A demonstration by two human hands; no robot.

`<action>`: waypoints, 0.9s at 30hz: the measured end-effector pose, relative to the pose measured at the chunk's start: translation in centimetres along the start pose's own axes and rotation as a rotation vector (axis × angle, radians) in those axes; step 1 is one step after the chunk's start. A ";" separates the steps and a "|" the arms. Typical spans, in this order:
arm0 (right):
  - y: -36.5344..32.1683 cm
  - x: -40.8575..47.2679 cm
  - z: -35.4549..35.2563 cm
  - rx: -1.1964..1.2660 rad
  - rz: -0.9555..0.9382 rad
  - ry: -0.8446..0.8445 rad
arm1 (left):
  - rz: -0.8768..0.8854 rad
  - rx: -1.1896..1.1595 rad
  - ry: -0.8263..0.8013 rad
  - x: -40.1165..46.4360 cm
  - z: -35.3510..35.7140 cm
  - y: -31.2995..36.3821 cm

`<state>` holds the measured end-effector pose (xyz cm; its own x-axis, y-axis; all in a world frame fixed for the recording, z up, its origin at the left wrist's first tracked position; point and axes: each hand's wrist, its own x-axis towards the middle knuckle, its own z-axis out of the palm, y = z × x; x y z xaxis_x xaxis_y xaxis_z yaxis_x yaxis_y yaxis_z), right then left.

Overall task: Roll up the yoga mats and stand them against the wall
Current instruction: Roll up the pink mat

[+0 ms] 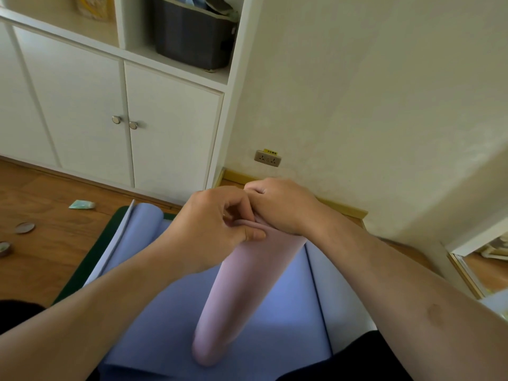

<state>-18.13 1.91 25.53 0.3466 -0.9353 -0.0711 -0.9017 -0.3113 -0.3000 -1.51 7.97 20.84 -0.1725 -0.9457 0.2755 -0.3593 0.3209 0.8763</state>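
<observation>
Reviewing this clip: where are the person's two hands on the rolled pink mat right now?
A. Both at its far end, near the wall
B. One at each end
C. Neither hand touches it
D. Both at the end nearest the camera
A. The left hand and right hand both grip the far end of the pink mat, near the wall; its near end lies free on the blue mat.

Both hands (247,213) curled, pinching, knuckles touching.
</observation>
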 end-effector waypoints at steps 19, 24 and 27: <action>2.5 -3.2 -1.9 0.004 -0.199 -0.257 | -0.155 -0.007 0.145 0.7 1.2 -2.6; 4.1 -4.3 -1.2 0.195 -0.161 0.006 | -0.078 0.003 0.139 0.2 3.7 -2.1; 6.9 -5.7 -2.2 0.337 -0.086 0.113 | 0.050 0.142 0.010 -0.8 6.5 -0.7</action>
<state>-26.93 4.73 25.95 0.3699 -0.9266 0.0675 -0.7283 -0.3343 -0.5982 -7.15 8.82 17.46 -0.1848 -0.9285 0.3219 -0.4764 0.3712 0.7971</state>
